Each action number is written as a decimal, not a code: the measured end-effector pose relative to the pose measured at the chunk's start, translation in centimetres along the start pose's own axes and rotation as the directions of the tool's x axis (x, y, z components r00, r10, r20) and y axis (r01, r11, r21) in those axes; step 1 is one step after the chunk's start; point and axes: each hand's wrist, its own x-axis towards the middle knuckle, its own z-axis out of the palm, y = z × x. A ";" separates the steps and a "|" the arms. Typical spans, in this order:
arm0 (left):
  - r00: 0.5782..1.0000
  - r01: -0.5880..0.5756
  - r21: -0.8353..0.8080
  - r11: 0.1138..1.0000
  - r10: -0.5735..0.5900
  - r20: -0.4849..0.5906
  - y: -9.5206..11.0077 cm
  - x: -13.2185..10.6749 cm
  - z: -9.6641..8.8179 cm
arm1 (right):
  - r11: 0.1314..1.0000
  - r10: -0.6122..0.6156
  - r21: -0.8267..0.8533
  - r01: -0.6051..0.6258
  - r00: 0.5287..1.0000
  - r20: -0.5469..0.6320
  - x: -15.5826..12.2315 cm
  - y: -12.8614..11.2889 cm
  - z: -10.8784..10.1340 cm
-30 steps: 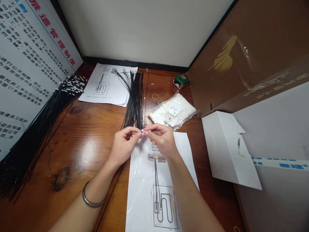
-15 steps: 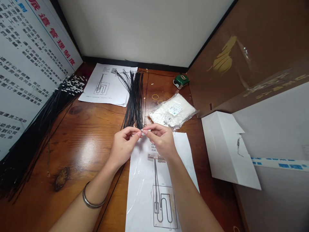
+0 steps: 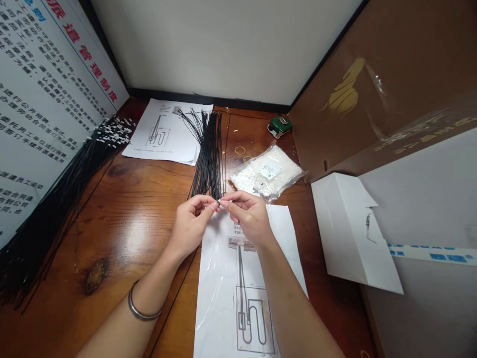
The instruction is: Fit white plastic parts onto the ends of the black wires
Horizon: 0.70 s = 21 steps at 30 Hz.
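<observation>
My left hand and my right hand meet fingertip to fingertip over the wooden table. Both are pinched closed on a thin black wire whose small white connector shows between the fingertips. The wire runs down and left under my left forearm. Just beyond my hands lies a bundle of black wires. Under my right wrist is a plastic-covered drawing sheet. A metal bangle sits on my left wrist.
A clear bag of white connectors lies right of the bundle. A big pile of black wires with white ends leans at the left wall. Another drawing, rubber bands, a green tape dispenser, a white folded carton.
Almost nothing has changed: my fingertips have shifted slightly on the connector, and both hands stay at the same spot.
</observation>
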 end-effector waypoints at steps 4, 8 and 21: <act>1.000 -0.011 0.009 1.000 0.011 -0.012 0.0 -0.1 0.0 | 1.000 -0.001 -0.006 0.001 1.000 -0.003 -0.1 -0.1 0.0; 0.996 -0.065 0.047 0.997 0.067 -0.050 0.0 -0.4 0.1 | 1.000 -0.027 0.009 0.027 1.000 0.006 -0.1 -0.2 0.1; 0.987 -0.135 0.168 0.977 0.147 -0.062 -0.3 -0.7 -0.2 | 0.999 0.008 0.048 -0.010 0.999 0.042 -0.1 0.0 0.3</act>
